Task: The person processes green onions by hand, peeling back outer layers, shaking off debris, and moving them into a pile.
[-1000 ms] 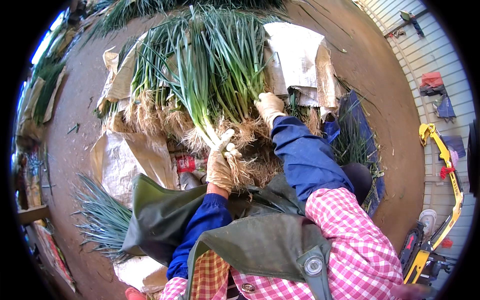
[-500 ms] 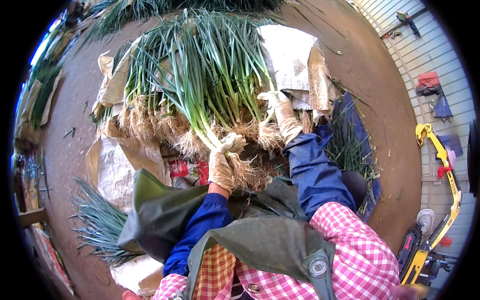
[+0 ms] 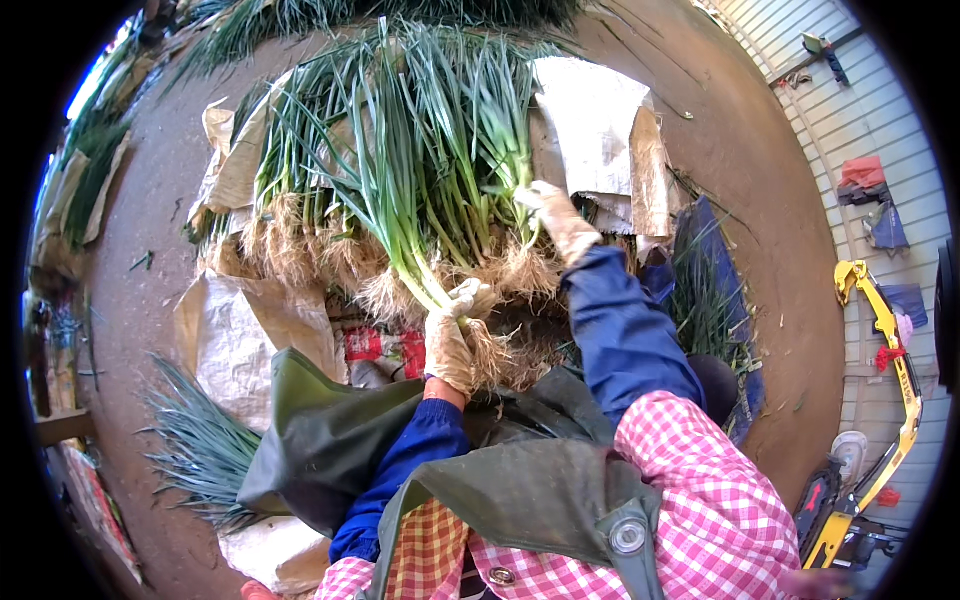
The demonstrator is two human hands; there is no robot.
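My left hand (image 3: 452, 340), in a pale work glove, is closed round the lower stems of several green onions (image 3: 408, 235). Their roots (image 3: 486, 352) hang out beside the glove, and the leaves point away from me over the pile. My gloved right hand (image 3: 556, 216) is at the right end of a row of green onions (image 3: 470, 150), its fingers closed against the stems, somewhat blurred. Shaggy pale roots (image 3: 524, 272) lie just below that hand. The row's roots face me and its leaves lie away.
Woven sacks (image 3: 596, 125) lie at the right of the row and another sack (image 3: 250, 335) at the left. More green onions rest on a blue sheet (image 3: 742, 300) at the right and beside my left knee (image 3: 205, 440). A yellow toy-like digger arm (image 3: 890, 345) stands by the ribbed wall.
My right hand has shifted slightly left and down, and the stems at the row's right end have moved left with it. My left hand keeps its hold, nearly still.
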